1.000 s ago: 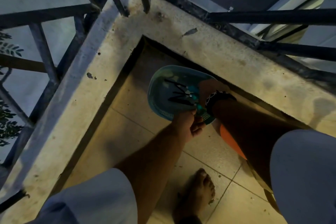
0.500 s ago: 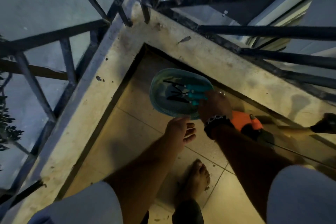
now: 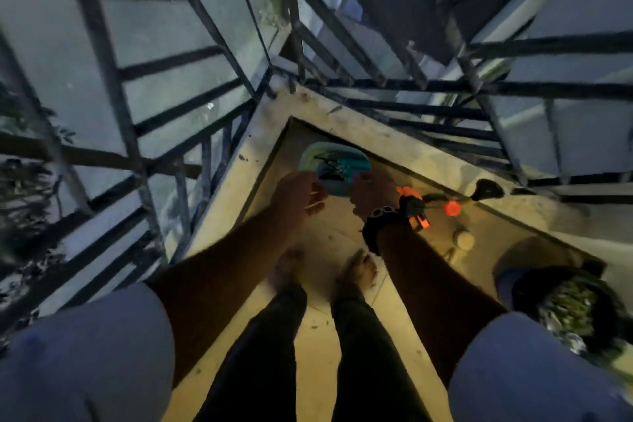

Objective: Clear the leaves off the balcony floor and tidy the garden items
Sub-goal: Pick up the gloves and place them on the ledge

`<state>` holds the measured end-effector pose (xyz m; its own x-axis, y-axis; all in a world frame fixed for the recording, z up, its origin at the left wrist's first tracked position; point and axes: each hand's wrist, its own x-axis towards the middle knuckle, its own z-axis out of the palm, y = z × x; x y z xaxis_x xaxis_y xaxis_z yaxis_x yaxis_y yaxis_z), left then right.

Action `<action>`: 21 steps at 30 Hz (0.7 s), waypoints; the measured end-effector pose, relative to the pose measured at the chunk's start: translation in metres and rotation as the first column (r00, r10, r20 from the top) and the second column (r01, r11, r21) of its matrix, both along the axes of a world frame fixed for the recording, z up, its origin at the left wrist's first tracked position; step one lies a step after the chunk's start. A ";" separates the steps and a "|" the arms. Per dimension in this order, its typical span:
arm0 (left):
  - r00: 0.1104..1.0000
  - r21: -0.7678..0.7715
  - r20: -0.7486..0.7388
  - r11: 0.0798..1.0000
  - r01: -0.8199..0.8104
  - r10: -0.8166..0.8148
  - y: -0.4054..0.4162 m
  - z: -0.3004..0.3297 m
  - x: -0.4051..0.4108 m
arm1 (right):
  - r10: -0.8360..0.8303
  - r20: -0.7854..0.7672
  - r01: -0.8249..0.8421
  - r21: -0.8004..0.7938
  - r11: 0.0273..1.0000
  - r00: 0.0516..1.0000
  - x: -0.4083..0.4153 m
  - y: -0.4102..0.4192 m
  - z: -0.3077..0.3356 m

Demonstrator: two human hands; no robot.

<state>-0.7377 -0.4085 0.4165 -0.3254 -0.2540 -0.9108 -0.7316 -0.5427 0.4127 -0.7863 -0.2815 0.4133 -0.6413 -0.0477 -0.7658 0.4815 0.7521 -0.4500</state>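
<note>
- One black metal railing runs along the left, meets the corner, and runs on along the far side to the right.
- One pale concrete ledge follows the railing's foot on both sides of the corner, with a few dark specks on it.
- Left hand: raised above the tiled floor, its fingers loosely bent and gripping nothing. It is close to the basket's near-left edge, but touch cannot be told through the blur.
- One teal oval basket sits on the floor in the balcony's corner, close against the ledge. Its long axis runs left to right in the view.
- Inside it lie small hand tools with teal handles. They look like three, but blur prevents a sure count. Their handles point right and their dark tines left.
- Two bare feet stand side by side below the basket.
- Right hand: wearing one dark beaded bracelet, fingers curled near the basket's right rim. Whether it grips anything cannot be told.
- Right of it, one orange-and-black tool lies along the far ledge, beside one orange round piece.
- One small pale jar stands on the floor.
- One dark pot of leafy debris sits at far right.
</note>
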 end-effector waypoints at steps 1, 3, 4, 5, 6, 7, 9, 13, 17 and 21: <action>1.000 -0.012 -0.027 1.000 -0.011 0.011 -0.003 0.027 -0.001 | -0.076 -0.010 0.075 -0.052 0.996 0.997 -0.002 0.001 0.024; 0.997 -0.023 -0.070 1.000 -0.012 0.010 -0.004 0.073 -0.004 | -0.144 -0.052 0.140 -0.071 0.988 0.988 -0.004 0.005 0.067; 0.996 -0.025 -0.094 1.000 -0.010 0.008 -0.004 0.098 -0.003 | -0.171 -0.069 0.164 -0.096 0.982 0.983 -0.004 0.006 0.091; 0.994 -0.022 -0.113 1.000 -0.014 0.011 -0.003 0.121 -0.002 | -0.204 -0.080 0.193 -0.125 0.973 0.976 -0.003 0.005 0.116; 0.991 -0.019 -0.132 1.000 -0.019 0.016 -0.002 0.145 -0.002 | -0.232 -0.082 0.217 -0.155 0.964 0.969 0.001 0.005 0.138; 0.988 -0.021 -0.152 1.000 -0.017 0.014 -0.001 0.166 -0.002 | -0.258 -0.080 0.240 -0.183 0.953 0.963 0.003 0.004 0.156; 0.976 -0.048 -0.216 0.999 0.000 -0.010 0.002 0.205 0.000 | -0.313 -0.089 0.284 -0.245 0.927 0.945 0.012 0.000 0.195; 0.935 -0.115 -0.350 0.993 0.010 -0.050 -0.004 0.267 0.002 | -0.419 -0.063 0.367 -0.378 0.850 0.906 0.031 -0.013 0.262; 0.903 -0.128 -0.427 0.992 -0.012 -0.045 -0.017 0.309 0.008 | -0.408 -0.051 0.335 -0.483 0.809 0.912 0.039 -0.026 0.299; 0.891 -0.167 -0.450 0.974 -0.156 0.065 -0.025 0.325 0.024 | -0.309 -0.090 0.223 -0.508 0.832 0.947 0.044 -0.036 0.324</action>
<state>-0.7140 -0.4335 0.7419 -0.6392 -0.4679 -0.6103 -0.3908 -0.4859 0.7818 -0.7423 -0.3177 0.7374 -0.7952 -0.1943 -0.5744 0.5196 0.2699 -0.8106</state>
